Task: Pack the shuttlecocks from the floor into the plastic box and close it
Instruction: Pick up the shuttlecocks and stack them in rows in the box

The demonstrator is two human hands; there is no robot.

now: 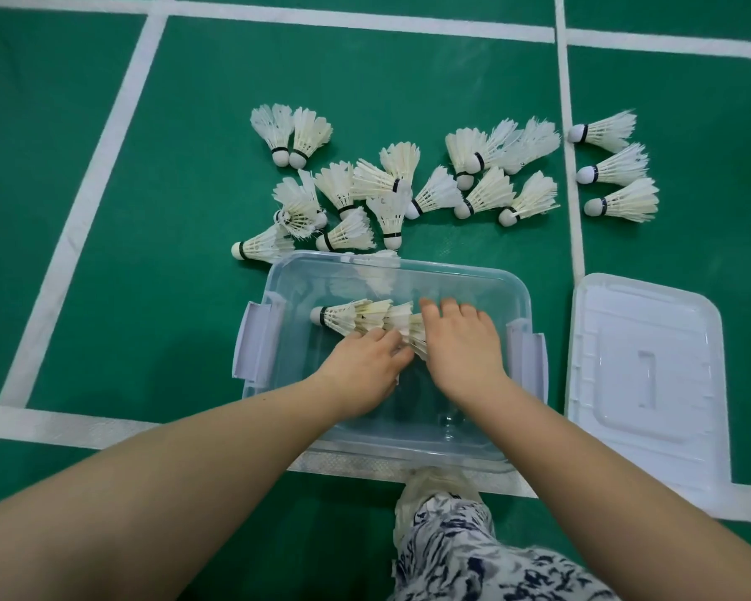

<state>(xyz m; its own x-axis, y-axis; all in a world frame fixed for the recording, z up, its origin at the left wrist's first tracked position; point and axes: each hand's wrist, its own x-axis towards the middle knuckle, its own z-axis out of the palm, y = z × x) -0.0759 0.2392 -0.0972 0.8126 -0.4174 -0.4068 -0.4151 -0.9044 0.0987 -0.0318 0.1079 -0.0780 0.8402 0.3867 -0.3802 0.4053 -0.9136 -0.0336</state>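
Observation:
A clear plastic box (430,446) stands open on the green floor in front of me. Inside it lies a nested row of white shuttlecocks (356,316), cork end pointing left. My left hand (365,366) grips the row's near side from below. My right hand (460,340) lies flat over the row's right end, fingers spread. Several loose white shuttlecocks (391,188) lie scattered on the floor beyond the box. Three more shuttlecocks (616,167) lie to the right of a white line. The box's white lid (651,383) lies flat on the floor to the right.
White court lines (100,167) cross the green floor. The box has pale latches (256,340) on its left and right sides. My patterned trouser leg and shoe (443,505) sit just behind the box's near edge.

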